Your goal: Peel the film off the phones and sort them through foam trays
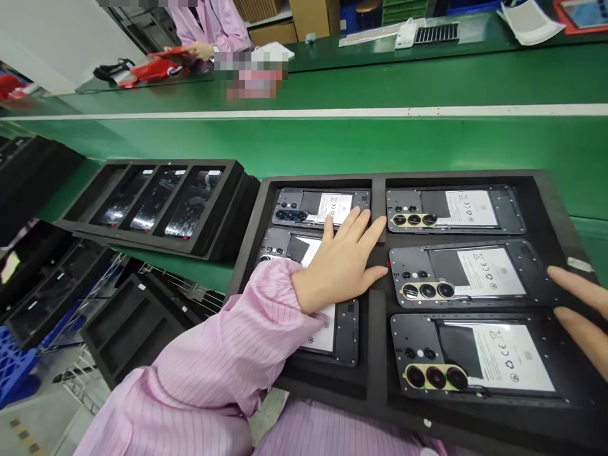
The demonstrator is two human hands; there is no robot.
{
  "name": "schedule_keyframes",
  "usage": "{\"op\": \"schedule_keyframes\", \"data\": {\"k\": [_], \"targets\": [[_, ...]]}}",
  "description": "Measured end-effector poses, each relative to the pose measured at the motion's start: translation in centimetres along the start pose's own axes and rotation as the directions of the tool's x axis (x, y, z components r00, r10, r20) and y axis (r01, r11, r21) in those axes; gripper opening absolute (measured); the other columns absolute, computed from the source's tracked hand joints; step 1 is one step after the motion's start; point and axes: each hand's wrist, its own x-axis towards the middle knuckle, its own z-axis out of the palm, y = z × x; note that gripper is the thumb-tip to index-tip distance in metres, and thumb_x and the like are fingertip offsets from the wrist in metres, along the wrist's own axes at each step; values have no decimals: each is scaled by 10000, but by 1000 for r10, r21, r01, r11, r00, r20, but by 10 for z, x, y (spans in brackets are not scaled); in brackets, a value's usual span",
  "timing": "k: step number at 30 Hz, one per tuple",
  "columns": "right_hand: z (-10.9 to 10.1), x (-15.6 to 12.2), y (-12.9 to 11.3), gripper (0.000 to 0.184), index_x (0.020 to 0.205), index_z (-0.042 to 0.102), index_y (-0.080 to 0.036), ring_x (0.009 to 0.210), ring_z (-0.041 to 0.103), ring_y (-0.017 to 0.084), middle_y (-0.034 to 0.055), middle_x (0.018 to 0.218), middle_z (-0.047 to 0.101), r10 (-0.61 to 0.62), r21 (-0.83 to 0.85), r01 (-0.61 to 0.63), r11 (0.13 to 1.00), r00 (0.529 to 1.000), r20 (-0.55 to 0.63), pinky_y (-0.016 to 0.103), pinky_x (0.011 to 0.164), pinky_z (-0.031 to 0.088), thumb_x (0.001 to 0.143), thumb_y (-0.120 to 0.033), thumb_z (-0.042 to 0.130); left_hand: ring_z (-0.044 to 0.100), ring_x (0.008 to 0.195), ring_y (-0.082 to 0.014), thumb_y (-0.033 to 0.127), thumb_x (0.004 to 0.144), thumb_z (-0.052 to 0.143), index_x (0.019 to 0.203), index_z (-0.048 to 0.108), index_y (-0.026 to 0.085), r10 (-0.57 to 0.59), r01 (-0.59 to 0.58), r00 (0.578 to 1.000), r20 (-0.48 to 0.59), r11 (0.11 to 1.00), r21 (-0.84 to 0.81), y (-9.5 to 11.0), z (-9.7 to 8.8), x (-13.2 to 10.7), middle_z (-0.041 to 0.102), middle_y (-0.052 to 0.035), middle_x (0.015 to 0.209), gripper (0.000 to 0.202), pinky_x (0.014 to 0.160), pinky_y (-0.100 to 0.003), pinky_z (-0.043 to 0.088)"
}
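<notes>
From the head camera we look down on a black foam tray (376,345) lying at the near edge of a green conveyor belt (380,139). It holds open-backed phones in two columns.

Our left hand (344,259) lies flat, palm down, on the middle phone (285,246) of the left column. The fingers are spread wide and grip nothing. Their tips reach the lower edge of the top-left phone (320,208) and the tray's centre divider. The pink striped sleeve (228,354) covers most of the phone below the wrist (339,332).

Our right hand (582,310) comes in from the right edge of the picture. Only a few outstretched fingers show, resting at the tray's right rim with nothing held between them.

The right column carries three phones with gold camera bars (468,272), apart from both hands.

A second tray (156,196) with screen-up phones sits just to the left. Across the belt another person in pink (209,25) handles something red.
</notes>
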Motion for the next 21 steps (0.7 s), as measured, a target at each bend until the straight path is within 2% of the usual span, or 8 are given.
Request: {"op": "schedule_keyframes", "data": {"k": [2,5,7,8,9,14,18,21], "targets": [[-6,6,-21,465,1354,331,-435,1292,276,364,-7,1488,179,-196,20,195,981,977,79,627,1007,287,917,-294,398,165,1381,-335,353,839,550,1406,205,112,12,-12,1000,-13,1000,1,0,1,0,259,-206,1475,706,1062,-626,164],[-3,16,-53,370,1282,467,-337,1270,328,353,73,1422,333,-495,83,489,869,846,197,596,916,403,931,-365,353,165,1382,-329,353,840,550,1406,202,111,23,-23,999,-23,1000,-2,-1,1,-1,265,-197,1474,707,1066,-620,164],[5,24,-69,378,1191,569,-266,1245,355,383,145,1347,423,-602,54,607,793,766,224,594,833,453,939,-432,340,161,1383,-325,354,844,545,1407,196,112,25,-25,999,-25,1000,-6,-2,0,-2,263,-192,1476,705,1067,-617,164],[10,28,-74,401,1164,596,-246,1231,368,399,172,1317,448,-630,40,639,768,744,224,599,808,461,942,-455,336,160,1384,-324,354,846,541,1408,190,114,27,-28,999,-24,1000,-9,-2,0,-2,263,-190,1477,705,1067,-617,165],[14,31,-78,422,1151,610,-238,1226,371,409,186,1308,453,-633,34,643,765,741,223,606,805,457,945,-479,331,159,1384,-323,353,848,538,1410,185,116,29,-29,999,-25,1000,-11,-3,0,-2,262,-188,1477,704,1066,-617,166],[23,36,-85,473,1124,634,-275,1249,358,366,149,1331,452,-514,128,498,858,826,232,583,938,368,922,-603,358,156,1383,-330,349,847,541,1413,187,111,29,-30,999,-24,1000,-9,-3,0,-2,252,-189,1481,709,1063,-623,158],[22,31,-88,448,1126,631,-260,1253,348,370,154,1342,439,-504,129,487,864,830,240,578,972,331,853,-601,532,147,1385,-329,354,850,540,1418,174,102,23,-23,1000,-6,1000,-5,-2,-1,-2,231,-197,1487,721,1065,-622,154],[19,27,-88,443,1085,649,-240,1268,332,349,154,1322,462,-494,128,477,869,842,217,577,987,318,934,-571,396,142,1387,-324,362,855,531,1422,170,105,17,-17,1000,6,1000,5,-2,-1,-3,218,-195,1492,719,1071,-613,147]]}}
